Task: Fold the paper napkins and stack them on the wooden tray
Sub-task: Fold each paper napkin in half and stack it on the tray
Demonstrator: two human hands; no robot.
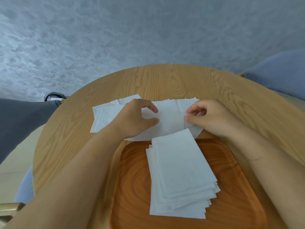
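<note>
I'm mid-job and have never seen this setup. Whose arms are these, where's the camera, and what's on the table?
No machine here: these are a person's bare arms, seen from a camera worn on their head, looking down. The left hand and right hand each pinch a white napkin on the round wooden table, mid-fold. More unfolded napkins lie beside it, toward the left. Nearer the person, the wooden tray holds a stack of folded napkins.

At the table's (165, 80) near edge sits the tray (132, 179), the folded stack (179, 176) on it. Just behind lies an open napkin (170, 119), my left hand (132, 119) and right hand (209, 118) pinching it; spare napkins (105, 116) lie to its left.
</note>
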